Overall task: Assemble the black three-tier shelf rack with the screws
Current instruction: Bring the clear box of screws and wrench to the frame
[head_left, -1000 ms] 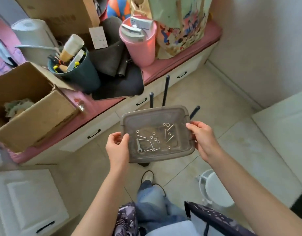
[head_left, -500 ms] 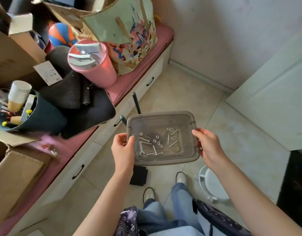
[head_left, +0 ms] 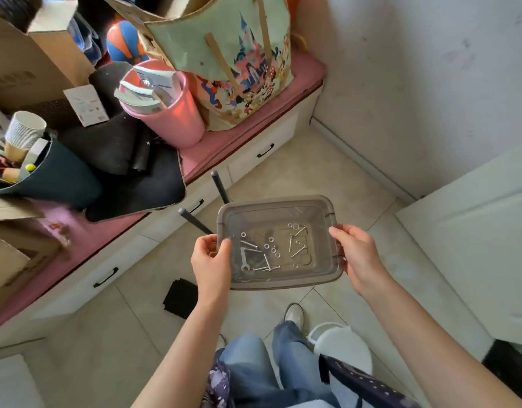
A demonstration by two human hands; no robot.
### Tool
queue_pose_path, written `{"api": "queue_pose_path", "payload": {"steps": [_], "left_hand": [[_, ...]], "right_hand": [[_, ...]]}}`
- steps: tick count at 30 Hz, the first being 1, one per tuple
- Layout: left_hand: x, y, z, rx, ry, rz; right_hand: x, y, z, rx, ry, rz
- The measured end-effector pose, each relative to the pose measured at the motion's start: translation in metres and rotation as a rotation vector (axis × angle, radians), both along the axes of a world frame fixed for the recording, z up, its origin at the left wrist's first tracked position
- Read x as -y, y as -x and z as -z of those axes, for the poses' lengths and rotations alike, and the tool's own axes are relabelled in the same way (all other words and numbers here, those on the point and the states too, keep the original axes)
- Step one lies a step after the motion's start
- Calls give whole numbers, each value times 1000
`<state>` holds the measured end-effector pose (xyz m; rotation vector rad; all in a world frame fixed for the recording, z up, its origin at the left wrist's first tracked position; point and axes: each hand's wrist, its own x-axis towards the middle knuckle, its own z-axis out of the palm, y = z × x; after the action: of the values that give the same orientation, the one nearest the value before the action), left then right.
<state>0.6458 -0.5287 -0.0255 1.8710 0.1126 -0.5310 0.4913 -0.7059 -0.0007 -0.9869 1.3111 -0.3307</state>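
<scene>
Both of my hands hold one clear plastic tray (head_left: pixel 278 214) in front of me, above the tiled floor (head_left: pixel 327 172). My left hand (head_left: pixel 211 265) grips the left short edge, thumb on the inside of the rim and fingers curled under it. My right hand (head_left: pixel 358 256) grips the right short edge in the same way. The tray is level, and its long axis runs from left to right between my hands.

Inside the tray lie several silver screws (head_left: pixel 296 251), some small washers (head_left: pixel 273 250) and one small flat wrench (head_left: pixel 244 259). The screws point in different directions; the wrench lies with its long axis toward and away from me.

Two black poles (head_left: pixel 220 187) of the rack stand up behind the tray, leaning a little to the left. To the left is a pink surface (head_left: pixel 301 72) with white drawers (head_left: pixel 262 148), carrying a pink bucket (head_left: pixel 171 113) and a printed bag (head_left: pixel 233 54).
</scene>
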Motion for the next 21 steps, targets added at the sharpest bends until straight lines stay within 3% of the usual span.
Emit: {"api": "queue_pose_path", "payload": {"steps": [8,21], "left_hand": [[48,7,-2,0,1,-68],[121,-51,11,-42,-6,-59]], "right_hand": [[62,-10,1,7,-28,-83],[130,-66,10,-33,-18,-66]]}}
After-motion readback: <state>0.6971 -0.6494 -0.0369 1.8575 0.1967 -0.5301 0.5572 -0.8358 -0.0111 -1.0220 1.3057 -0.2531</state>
